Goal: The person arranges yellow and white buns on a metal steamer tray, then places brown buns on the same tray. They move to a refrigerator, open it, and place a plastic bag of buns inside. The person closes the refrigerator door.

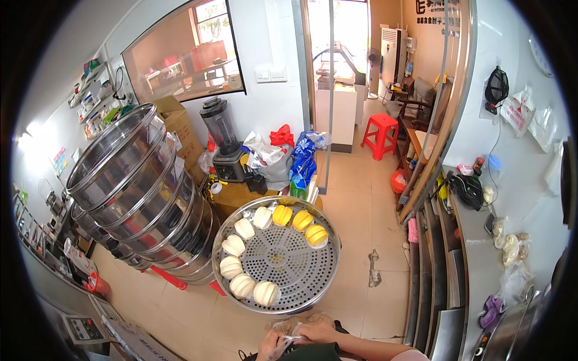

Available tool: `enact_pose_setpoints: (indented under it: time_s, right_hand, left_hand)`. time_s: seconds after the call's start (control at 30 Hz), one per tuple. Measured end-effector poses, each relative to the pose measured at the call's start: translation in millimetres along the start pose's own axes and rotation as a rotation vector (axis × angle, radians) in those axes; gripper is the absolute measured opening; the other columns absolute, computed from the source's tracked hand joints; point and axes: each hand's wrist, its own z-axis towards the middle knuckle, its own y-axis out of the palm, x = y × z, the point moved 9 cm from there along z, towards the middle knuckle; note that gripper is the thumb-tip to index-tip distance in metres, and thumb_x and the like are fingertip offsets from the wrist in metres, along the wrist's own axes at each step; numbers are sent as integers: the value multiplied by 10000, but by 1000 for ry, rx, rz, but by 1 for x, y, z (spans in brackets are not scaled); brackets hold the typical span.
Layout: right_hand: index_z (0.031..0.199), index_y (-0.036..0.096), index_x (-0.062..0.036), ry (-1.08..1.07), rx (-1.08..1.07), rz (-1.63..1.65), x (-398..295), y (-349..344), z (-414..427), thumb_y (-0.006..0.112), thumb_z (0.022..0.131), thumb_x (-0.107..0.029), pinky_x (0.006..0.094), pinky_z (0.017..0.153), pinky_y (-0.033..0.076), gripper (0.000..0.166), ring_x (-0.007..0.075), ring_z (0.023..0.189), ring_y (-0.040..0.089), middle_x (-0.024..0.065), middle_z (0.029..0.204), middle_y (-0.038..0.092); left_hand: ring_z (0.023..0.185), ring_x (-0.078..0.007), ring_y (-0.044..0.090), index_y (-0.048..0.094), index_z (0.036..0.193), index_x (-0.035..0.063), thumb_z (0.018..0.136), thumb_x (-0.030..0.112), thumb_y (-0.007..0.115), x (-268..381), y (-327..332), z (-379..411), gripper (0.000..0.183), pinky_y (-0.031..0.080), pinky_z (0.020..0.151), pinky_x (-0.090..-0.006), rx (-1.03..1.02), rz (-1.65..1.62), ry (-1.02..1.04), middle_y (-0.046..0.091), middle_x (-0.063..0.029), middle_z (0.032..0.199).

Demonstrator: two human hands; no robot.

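Near the bottom edge, my left hand (270, 344) and my right hand (319, 333) are close together, both gripping a clear plastic bag (289, 339). The bag's lower part, with pale brownish contents, shows just beyond my fingers. In front of my hands stands a round, perforated metal steamer tray (295, 270). White folded buns (241, 285) line its left side in an arc, and three yellow folded buns (316, 235) continue that arc at the upper right. The buns rest on small pieces of paper.
Tall stacked metal steamer baskets (135, 180) stand left of the tray. Behind it, a blender (221, 140) and bags share a wooden table (235, 198). A grey counter (478, 243) with shelves runs along the right. A red plastic stool (380, 135) stands beyond the doorway.
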Motion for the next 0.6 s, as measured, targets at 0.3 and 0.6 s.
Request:
enact_pose_setpoints:
  time_s: [0.3,0.6]
  right_hand:
    - [657,502,-67,170,113,65,-27,18,-2,655,789,-422,362,488,385,408,275,548,527,93,607,514]
    - [653,522,-41,465,480,453,-27,20,-34,639,841,-291,305,500,375,334,123,538,454,44,567,497]
  left_hand:
    - [600,-129,546,573,813,14,805,59,593,-17,-26,-17,50,453,570,-270,5,-283,-304,598,-66,696]
    - [708,-143,571,618,856,-12,889,77,453,-43,-31,-39,190,461,652,-275,-59,-593,-489,609,-67,787]
